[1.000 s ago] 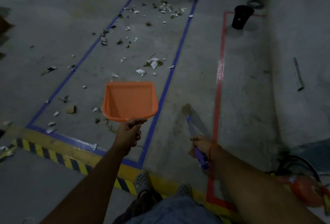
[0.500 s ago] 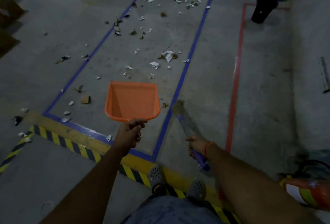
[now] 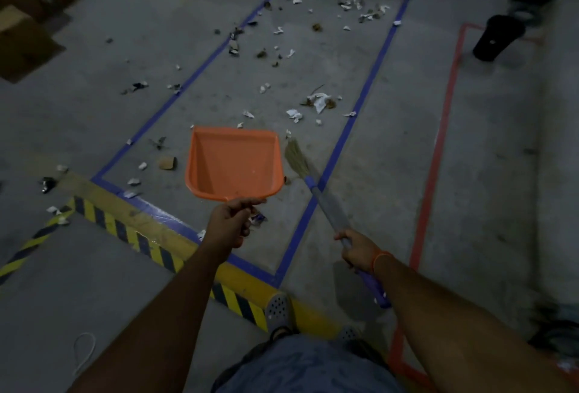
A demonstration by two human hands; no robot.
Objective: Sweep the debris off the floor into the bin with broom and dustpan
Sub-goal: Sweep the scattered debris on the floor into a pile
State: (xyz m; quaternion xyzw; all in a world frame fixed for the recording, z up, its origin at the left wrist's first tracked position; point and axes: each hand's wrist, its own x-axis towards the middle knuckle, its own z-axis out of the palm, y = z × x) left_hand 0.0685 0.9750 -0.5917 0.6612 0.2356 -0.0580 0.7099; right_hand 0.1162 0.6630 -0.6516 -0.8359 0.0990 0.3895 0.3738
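We see a concrete floor marked with a blue tape rectangle; a red tape line runs to its right, and a yellow-black hazard strip crosses the near edge. Debris, paper scraps and brown bits, lies scattered inside the rectangle from near to far, with some pieces outside its left border. A black bin stands far right, well apart from the debris, beyond the red line. An orange dustpan hangs above the near part of the rectangle, its mouth facing far. The left hand is closed on the dustpan's handle. A broom slants just right of the dustpan, bristles far, near a scrap. The right hand is closed around the broom's shaft; its purple grip end projects behind the wrist.
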